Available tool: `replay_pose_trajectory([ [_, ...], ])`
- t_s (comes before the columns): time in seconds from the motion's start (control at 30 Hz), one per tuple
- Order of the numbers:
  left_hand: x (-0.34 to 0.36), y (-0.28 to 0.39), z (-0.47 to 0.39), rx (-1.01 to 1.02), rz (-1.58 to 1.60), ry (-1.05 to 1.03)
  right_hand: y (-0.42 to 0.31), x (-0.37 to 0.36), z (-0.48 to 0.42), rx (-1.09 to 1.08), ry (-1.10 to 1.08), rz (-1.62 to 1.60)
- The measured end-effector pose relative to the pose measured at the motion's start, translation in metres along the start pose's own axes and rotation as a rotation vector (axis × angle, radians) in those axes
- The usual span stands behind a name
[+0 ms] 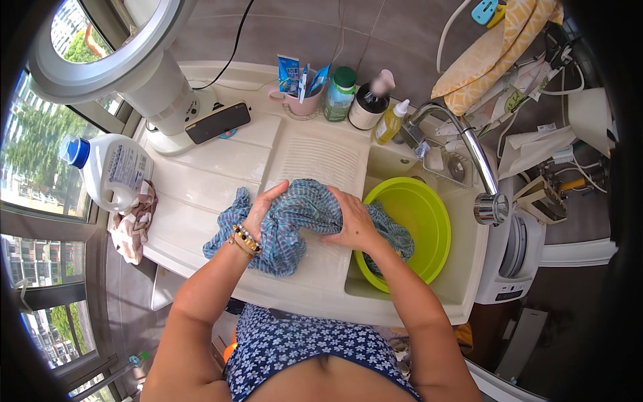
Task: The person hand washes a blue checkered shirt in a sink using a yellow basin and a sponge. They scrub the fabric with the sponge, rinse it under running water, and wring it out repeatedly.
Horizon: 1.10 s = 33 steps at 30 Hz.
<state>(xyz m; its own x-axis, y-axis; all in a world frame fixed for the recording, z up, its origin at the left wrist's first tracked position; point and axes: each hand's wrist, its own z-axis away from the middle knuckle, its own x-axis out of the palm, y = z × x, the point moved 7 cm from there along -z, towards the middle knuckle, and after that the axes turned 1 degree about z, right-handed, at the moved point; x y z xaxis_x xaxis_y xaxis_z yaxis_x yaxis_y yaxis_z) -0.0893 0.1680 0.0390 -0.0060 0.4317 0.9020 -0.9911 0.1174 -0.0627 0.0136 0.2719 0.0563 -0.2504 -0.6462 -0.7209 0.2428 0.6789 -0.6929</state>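
Observation:
A wet blue striped cloth [301,206] lies bunched across the white sink's washboard, and its right end hangs into a lime-green plastic basin [434,226]. My left hand [261,208], with bead bracelets at the wrist, grips the cloth from its left side, thumb uppermost. On the other side, my right hand [354,221] is curved round the cloth near the basin's rim, fingers spread over it. The basin stands in the sink bowl [467,281], slightly tilted. Part of the cloth inside it is hidden by my right forearm.
A chrome faucet [474,145] arches over the bowl's right side. Behind the washboard stand a pink mug [303,103], a green-capped bottle [340,95], a dark pump bottle [368,110] and a yellow bottle [389,123]. A phone [218,123], detergent jug [118,168] and crumpled cloth [134,226] are leftward.

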Motion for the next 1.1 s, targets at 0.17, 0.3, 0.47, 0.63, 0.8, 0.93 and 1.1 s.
replay_pose_trajectory([
  [0.17, -0.029, 0.011, -0.02, 0.33, -0.393, 0.323, 0.014, -0.002, 0.016, 0.185, 0.359, -0.516],
  [0.3, -0.021, -0.012, -0.05, 0.287, -0.753, 0.378, -0.081, -0.008, 0.029, 0.033, 0.369, -0.166],
  [0.47, 0.009, -0.05, -0.056, 0.523, -1.148, 0.148, -0.007, -0.03, 0.022, 0.161, 0.675, 0.038],
  [0.63, -0.021, -0.027, -0.079, 0.257, -0.684, 0.01, -0.091, -0.018, 0.02, -0.128, 0.67, 0.066],
  [0.8, 0.016, -0.033, -0.037, 0.832, -1.425, -0.213, -0.09, -0.025, 0.008, -0.217, 0.752, 0.336],
  [0.93, 0.0, -0.037, -0.051, 0.727, -1.372, -0.17, -0.07, -0.014, 0.012, -0.102, 0.661, 0.059],
  [1.1, -0.008, -0.056, -0.055, 0.438, -0.435, 0.222, -0.029, -0.022, -0.02, 0.158, 0.577, -0.184],
])
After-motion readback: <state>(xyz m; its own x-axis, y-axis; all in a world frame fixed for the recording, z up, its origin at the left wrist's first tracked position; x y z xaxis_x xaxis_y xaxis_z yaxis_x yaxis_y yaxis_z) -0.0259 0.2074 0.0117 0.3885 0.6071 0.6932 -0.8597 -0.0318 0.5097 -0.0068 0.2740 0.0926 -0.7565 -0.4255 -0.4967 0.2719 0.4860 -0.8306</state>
